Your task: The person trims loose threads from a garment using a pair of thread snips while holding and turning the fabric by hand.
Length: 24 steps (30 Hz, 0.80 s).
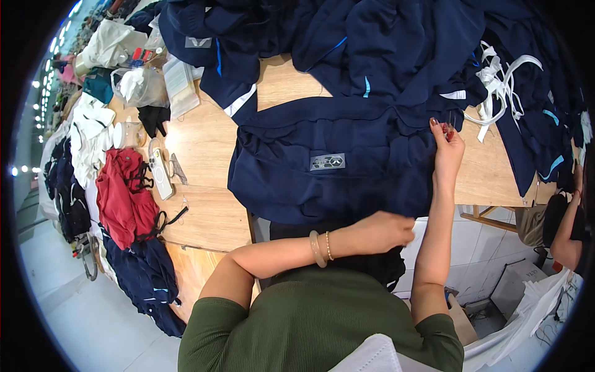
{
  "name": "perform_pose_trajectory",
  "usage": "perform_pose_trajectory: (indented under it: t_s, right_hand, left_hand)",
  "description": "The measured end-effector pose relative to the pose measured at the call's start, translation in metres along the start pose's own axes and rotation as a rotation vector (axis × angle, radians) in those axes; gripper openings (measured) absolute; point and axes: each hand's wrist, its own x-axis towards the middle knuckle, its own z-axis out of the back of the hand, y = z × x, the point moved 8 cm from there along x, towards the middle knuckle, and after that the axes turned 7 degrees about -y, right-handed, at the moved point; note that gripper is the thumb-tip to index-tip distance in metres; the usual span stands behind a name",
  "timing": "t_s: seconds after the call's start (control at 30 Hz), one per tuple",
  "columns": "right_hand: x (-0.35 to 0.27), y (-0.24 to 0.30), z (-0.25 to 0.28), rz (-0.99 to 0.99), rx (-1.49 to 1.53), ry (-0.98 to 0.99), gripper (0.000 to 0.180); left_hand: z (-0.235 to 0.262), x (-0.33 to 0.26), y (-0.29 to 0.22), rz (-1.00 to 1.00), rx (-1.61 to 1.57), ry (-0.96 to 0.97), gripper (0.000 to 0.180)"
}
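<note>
A dark navy garment with a grey label patch lies spread across the wooden table in front of me, its near part hanging over the edge. My right hand is at the garment's right end, its fingers pinched around a small slim tool that looks like thread snips. Below the near edge of the cloth, close to my body, my left hand is curled closed and slightly blurred. Whatever its fingers hold, if anything, does not show.
More navy garments are heaped at the far side, with white straps at the right. To the left lie a phone, a red bag, clear plastic packets and white cloth. Another person's arm shows far right.
</note>
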Motion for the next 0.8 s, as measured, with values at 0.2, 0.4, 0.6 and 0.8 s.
perform_pose_trajectory:
  t_s: [0.2, 0.4, 0.6, 0.8]
  right_hand:
    - [0.0, 0.006, 0.003, -0.091, -0.088, 0.031, 0.016]
    - [-0.003, 0.034, 0.011, 0.26, -0.363, -0.131, 0.016]
    - [-0.061, 0.123, -0.076, 0.751, -0.315, 0.3, 0.023]
    - [-0.04, 0.067, -0.112, 0.745, -0.724, 0.396, 0.022]
  left_hand:
    - [0.009, -0.022, 0.003, 0.14, 0.0, 0.129, 0.006]
    - [0.111, -0.025, 0.007, 0.323, 0.06, -0.4, 0.038]
    - [0.214, -0.039, 0.057, 0.254, 0.617, -0.67, 0.043]
    - [0.225, -0.026, 0.113, 0.274, 0.599, -0.408, 0.031]
